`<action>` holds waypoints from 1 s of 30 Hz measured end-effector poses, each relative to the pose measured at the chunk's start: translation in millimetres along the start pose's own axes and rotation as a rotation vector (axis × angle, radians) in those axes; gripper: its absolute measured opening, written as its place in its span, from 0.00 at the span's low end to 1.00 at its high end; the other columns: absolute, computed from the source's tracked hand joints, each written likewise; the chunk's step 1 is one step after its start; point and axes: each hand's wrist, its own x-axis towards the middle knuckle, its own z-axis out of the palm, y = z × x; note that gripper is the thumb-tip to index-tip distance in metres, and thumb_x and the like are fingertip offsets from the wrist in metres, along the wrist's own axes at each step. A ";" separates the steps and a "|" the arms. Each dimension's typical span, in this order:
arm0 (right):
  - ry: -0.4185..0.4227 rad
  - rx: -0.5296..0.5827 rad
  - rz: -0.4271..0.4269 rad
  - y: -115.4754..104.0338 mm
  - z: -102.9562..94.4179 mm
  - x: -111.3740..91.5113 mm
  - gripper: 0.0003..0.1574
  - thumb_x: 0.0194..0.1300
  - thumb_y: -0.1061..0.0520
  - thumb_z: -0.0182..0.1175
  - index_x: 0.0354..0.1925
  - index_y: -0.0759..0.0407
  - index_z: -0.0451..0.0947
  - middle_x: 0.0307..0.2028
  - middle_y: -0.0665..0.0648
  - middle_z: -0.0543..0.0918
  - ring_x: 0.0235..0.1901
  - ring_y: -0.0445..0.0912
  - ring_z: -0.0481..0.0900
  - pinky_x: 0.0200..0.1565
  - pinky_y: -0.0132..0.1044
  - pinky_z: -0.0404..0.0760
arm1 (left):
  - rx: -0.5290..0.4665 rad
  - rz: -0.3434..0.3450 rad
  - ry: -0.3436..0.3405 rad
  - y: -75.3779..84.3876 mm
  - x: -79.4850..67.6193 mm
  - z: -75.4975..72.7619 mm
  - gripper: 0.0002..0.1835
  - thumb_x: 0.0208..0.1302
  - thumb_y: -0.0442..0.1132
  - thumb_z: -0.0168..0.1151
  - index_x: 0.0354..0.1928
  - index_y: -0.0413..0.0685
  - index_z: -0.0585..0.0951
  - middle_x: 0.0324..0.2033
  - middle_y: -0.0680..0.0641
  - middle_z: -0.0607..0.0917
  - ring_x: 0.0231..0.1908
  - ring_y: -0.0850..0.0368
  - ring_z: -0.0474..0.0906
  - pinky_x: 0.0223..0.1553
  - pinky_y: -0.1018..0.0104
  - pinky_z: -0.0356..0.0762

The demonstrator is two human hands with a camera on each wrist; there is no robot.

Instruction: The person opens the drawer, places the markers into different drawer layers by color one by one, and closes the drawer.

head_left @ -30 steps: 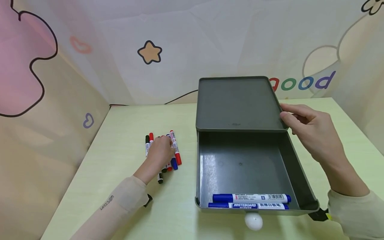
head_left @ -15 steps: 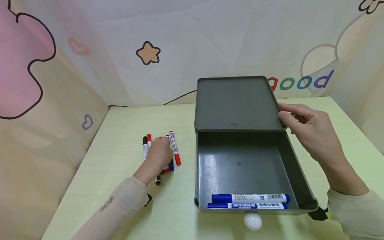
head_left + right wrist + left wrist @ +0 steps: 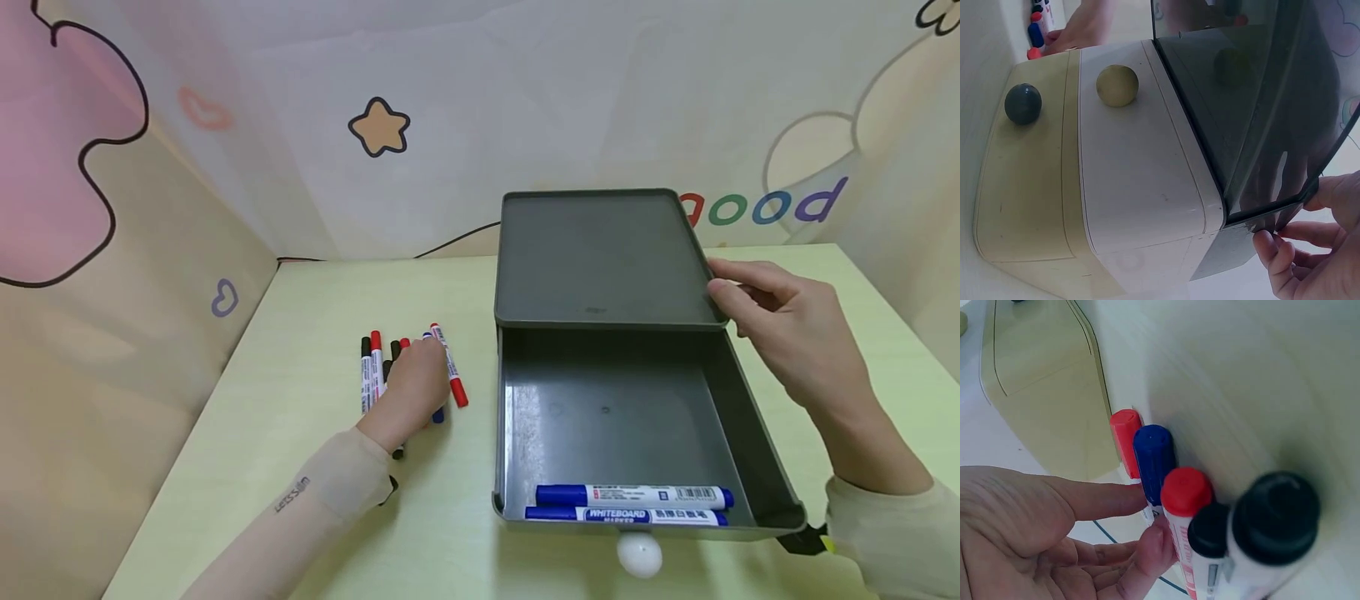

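Note:
My left hand [image 3: 411,383] is over the row of whiteboard markers on the left of the table. In the left wrist view its thumb and index finger pinch a blue marker [image 3: 1155,462]; red markers lie on both sides of it. Black markers [image 3: 1279,515] stand close by. In the head view a red marker [image 3: 458,392] lies tilted just right of the hand, which covers part of the row. My right hand [image 3: 798,333] grips the right edge of the grey top of a drawer organizer [image 3: 607,258], fingers curled at its corner.
The organizer's grey drawer [image 3: 600,442] is pulled out, with two blue markers [image 3: 633,497] along its front and a white knob [image 3: 640,555] outside. Below it are a white drawer [image 3: 1141,169] and a yellow drawer [image 3: 1029,187]. A printed cloth [image 3: 450,125] stands behind the table.
My left hand has shifted a little right across the markers, and the rightmost red marker has moved right and tilted more. The right hand keeps its hold on the organizer.

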 end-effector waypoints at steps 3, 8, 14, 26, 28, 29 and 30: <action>0.002 0.007 0.007 -0.1 -0.4 -0.5 0.26 0.75 0.54 0.62 0.67 0.60 0.78 0.44 0.34 0.82 0.28 0.39 0.74 0.27 0.27 0.70 | 0.026 0.019 0.010 2.0 0.7 1.7 0.03 0.65 0.24 0.58 0.39 0.31 0.78 0.29 0.40 0.77 0.27 0.48 0.77 0.25 0.60 0.81; 0.003 0.019 0.017 0.0 -0.8 -0.2 0.26 0.74 0.55 0.62 0.67 0.60 0.78 0.42 0.33 0.82 0.27 0.38 0.74 0.26 0.29 0.69 | -0.001 0.009 -0.012 0.8 3.6 0.8 0.04 0.68 0.25 0.57 0.42 0.29 0.78 0.30 0.40 0.77 0.27 0.49 0.77 0.25 0.63 0.79; 0.007 0.020 0.019 0.1 -0.3 -0.2 0.25 0.74 0.54 0.63 0.66 0.58 0.79 0.43 0.35 0.83 0.27 0.39 0.74 0.26 0.30 0.69 | -0.107 -0.055 -0.074 -4.7 3.4 -15.4 0.04 0.67 0.26 0.60 0.40 0.30 0.76 0.26 0.42 0.75 0.22 0.52 0.73 0.21 0.68 0.71; 0.005 0.017 0.006 0.9 -0.8 0.7 0.25 0.74 0.55 0.63 0.66 0.59 0.80 0.43 0.35 0.83 0.26 0.38 0.74 0.26 0.30 0.68 | -0.391 -0.158 -0.143 -34.3 -10.3 -67.1 0.29 0.71 0.39 0.62 0.69 0.31 0.73 0.48 0.36 0.85 0.29 0.56 0.77 0.31 0.66 0.75; 0.004 0.021 0.008 1.2 -0.4 0.5 0.25 0.74 0.55 0.63 0.66 0.59 0.80 0.43 0.34 0.83 0.26 0.38 0.74 0.26 0.29 0.68 | -0.461 -0.151 -0.142 -41.5 -14.4 -73.8 0.27 0.72 0.39 0.60 0.69 0.33 0.74 0.53 0.36 0.83 0.37 0.52 0.80 0.38 0.61 0.78; 0.007 0.023 0.013 1.2 -0.4 0.4 0.25 0.74 0.55 0.63 0.65 0.59 0.80 0.43 0.34 0.83 0.26 0.38 0.74 0.26 0.29 0.68 | -0.504 -0.148 -0.146 -44.6 -16.5 -77.2 0.26 0.72 0.39 0.58 0.69 0.34 0.74 0.53 0.37 0.83 0.39 0.50 0.79 0.41 0.59 0.78; 0.010 0.019 0.017 1.1 -0.3 0.3 0.24 0.74 0.55 0.63 0.65 0.59 0.80 0.43 0.33 0.83 0.26 0.39 0.74 0.26 0.29 0.68 | -0.550 -0.148 -0.151 -47.0 -19.2 -81.0 0.26 0.73 0.38 0.57 0.69 0.36 0.74 0.53 0.37 0.83 0.41 0.49 0.79 0.44 0.57 0.77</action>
